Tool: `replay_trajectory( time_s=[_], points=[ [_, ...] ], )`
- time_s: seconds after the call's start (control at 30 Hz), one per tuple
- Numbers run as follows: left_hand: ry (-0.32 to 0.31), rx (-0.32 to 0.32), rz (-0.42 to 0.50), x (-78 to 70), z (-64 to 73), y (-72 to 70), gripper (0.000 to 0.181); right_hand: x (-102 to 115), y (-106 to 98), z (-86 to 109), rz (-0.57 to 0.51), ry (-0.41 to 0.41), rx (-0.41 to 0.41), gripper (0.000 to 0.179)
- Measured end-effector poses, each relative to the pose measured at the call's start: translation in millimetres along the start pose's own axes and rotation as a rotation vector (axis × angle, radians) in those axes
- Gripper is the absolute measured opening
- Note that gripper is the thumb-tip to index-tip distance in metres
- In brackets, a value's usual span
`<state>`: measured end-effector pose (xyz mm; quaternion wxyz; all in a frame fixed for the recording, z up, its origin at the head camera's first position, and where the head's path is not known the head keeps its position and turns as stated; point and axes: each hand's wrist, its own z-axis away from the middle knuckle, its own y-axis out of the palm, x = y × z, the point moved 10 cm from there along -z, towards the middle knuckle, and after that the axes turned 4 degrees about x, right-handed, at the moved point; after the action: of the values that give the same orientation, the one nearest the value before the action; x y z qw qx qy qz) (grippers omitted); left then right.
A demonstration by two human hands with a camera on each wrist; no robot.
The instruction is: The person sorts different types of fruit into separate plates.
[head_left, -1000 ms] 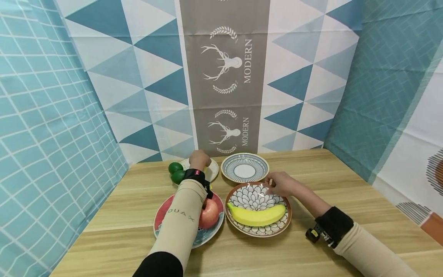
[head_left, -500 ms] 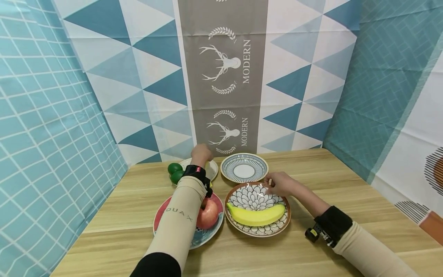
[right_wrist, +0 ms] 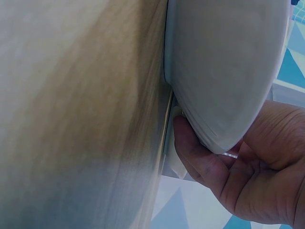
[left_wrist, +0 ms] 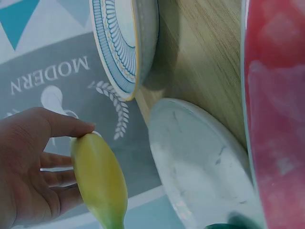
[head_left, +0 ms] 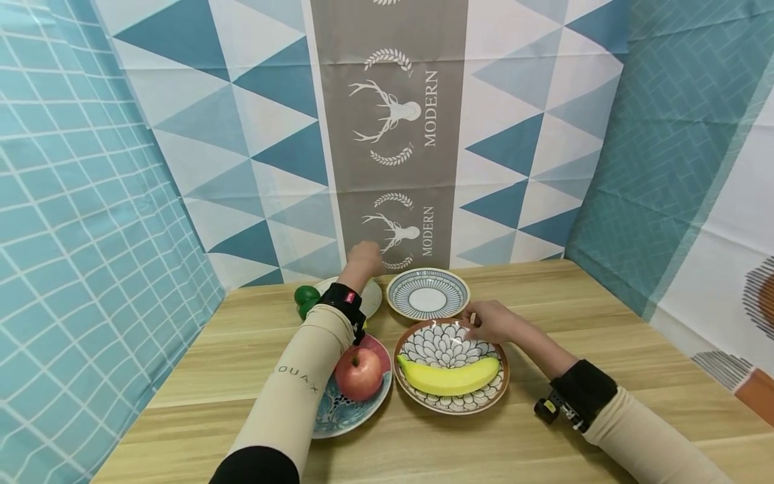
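Observation:
In the left wrist view, my left hand (left_wrist: 33,167) pinches a banana (left_wrist: 99,174) by one end, its narrow greenish end pointing down. The head view shows that left hand (head_left: 365,259) raised above the white plate (head_left: 371,299) at the back; the held banana is hidden there. My right hand (head_left: 492,321) grips the far right rim of a brown-edged, petal-patterned dish (head_left: 444,333). Seen from the right wrist, the fingers (right_wrist: 198,155) curl under the rim of this dish (right_wrist: 228,62). Another banana (head_left: 449,376) lies in the petal-patterned dish.
A red apple (head_left: 359,374) sits on a red and blue plate (head_left: 347,427), partly covered by my left forearm. Green fruits (head_left: 306,294) lie by the white plate's left side. A blue-striped plate (head_left: 428,299) stands at the back, near the patterned wall cloth (head_left: 393,222).
My left hand has lifted from the white plate, up and slightly right, with the banana. More of the apple now shows beside the forearm. My right hand has stayed on the dish's rim.

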<state>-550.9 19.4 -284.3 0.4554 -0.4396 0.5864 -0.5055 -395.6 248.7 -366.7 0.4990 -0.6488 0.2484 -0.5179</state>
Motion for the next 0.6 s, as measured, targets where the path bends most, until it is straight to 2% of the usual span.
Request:
replay_trajectory(
  time_s=[0.13,0.17,0.2,0.37,0.4,0.43,0.6],
  points=[
    [0.069,0.025,-0.013,-17.7,4.6,-2.7,0.020,-1.0,-1.4,1.0,0.004,0.002,0.001,0.020],
    [0.103,0.012,0.008,-16.5,-7.0,4.9,0.017,-1.0,-1.2,0.7,0.004,0.002,0.004,0.020],
    [0.117,0.019,0.008,-20.4,-5.7,5.0,0.016,-1.1,-1.0,0.3,0.001,0.003,0.006,0.020],
    [0.217,-0.025,-0.004,-45.4,11.2,-0.9,0.020,-2.4,1.9,-1.1,-0.001,0.015,0.014,0.019],
    [0.221,-0.020,-0.026,-56.6,27.7,-11.0,0.022,-2.7,2.0,-1.1,0.000,0.019,0.014,0.019],
    [0.245,-0.038,-0.031,-62.9,32.3,-14.6,0.026,-3.2,2.0,-1.2,-0.001,0.023,0.014,0.020],
    [0.329,-0.069,-0.057,-87.9,41.9,-24.0,0.035,-1.3,-0.1,-0.4,0.002,0.014,0.003,0.020]
  ],
)
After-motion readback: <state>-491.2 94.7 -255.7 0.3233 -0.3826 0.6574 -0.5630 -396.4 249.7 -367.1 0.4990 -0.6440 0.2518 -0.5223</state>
